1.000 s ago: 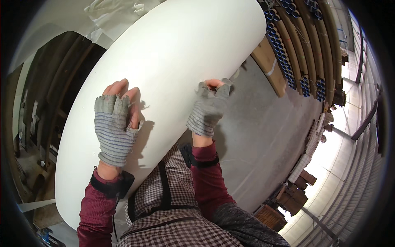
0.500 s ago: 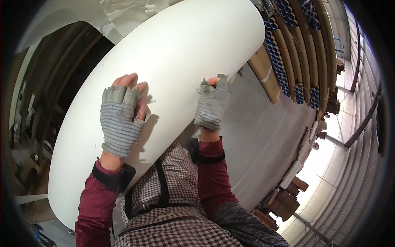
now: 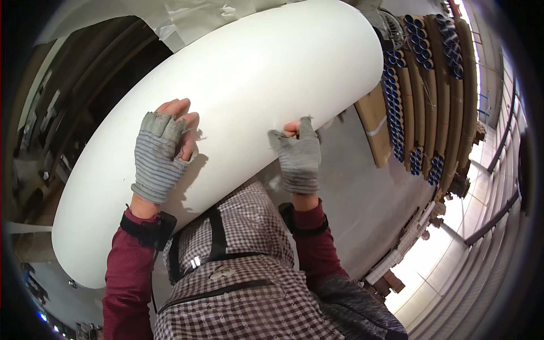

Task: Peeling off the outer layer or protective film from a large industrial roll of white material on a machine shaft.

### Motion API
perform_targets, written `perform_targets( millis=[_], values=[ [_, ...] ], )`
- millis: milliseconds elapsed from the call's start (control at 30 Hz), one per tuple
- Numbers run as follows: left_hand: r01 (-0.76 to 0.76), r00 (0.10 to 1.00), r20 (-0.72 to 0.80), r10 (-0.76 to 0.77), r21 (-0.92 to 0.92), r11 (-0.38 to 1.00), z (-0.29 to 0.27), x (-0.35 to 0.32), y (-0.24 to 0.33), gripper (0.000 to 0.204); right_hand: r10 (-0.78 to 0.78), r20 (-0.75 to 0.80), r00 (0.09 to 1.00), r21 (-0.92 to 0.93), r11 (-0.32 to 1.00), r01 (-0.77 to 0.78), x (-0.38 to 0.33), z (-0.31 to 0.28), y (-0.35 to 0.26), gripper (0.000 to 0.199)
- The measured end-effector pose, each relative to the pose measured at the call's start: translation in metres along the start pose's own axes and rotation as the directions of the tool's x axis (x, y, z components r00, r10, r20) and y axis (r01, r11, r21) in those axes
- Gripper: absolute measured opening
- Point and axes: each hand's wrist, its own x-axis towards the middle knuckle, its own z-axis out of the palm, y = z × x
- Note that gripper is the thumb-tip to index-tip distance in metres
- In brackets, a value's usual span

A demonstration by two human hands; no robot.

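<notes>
A large white roll (image 3: 238, 73) with a smooth surface lies slantwise across the view. My left hand (image 3: 161, 141), in a grey striped glove with bare fingertips, rests on the roll's surface, its fingers side by side and slightly bent. Over the roll's near edge, my right hand (image 3: 299, 156) wears the same kind of glove. Its fingers are curled in, and whatever they may pinch is too small or hidden to tell.
Long brown cardboard tubes (image 3: 430, 113) with blue ends are stacked at the right. Beside them a flat brown board (image 3: 374, 130) lies near the grey floor (image 3: 351, 187). Crumpled whitish sheeting (image 3: 198, 22) sits beyond the roll, and dark shelving (image 3: 90, 85) stands at the left.
The whole view has shifted, with the tubes now lower and farther right. My right hand sits lower in the picture, still curled; my left hand keeps its place on the roll.
</notes>
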Motion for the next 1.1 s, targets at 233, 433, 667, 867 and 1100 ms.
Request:
perform_targets(
  millis=[233,433,667,867,1100],
  values=[
    [0.015,0.999,-0.036,-0.015,-0.01,1.0,0.001,0.002,0.004,0.038,-0.066,0.357,0.932,-0.673,0.674,0.305,0.023,-0.001,-0.02,0.032],
    [0.044,0.998,-0.036,-0.043,0.022,0.999,-0.003,0.002,0.008,0.033,-0.533,0.476,0.699,-0.408,0.57,0.713,0.033,-0.015,0.021,0.017],
    [0.065,0.998,-0.016,-0.064,0.008,0.998,-0.004,0.002,0.006,0.039,-0.567,0.508,0.648,-0.508,0.41,0.757,0.027,-0.006,0.022,0.019],
    [0.076,0.997,0.02,-0.076,0.008,0.997,-0.006,0.005,0.005,0.034,-0.523,0.573,0.631,-0.673,0.139,0.726,0.022,-0.005,-0.002,0.016],
    [0.075,0.997,-0.007,-0.075,0.009,0.997,-0.007,0.006,0.008,0.034,-0.642,0.562,0.521,-0.417,0.325,0.849,0.022,0.003,0.0,0.017]
  ],
)
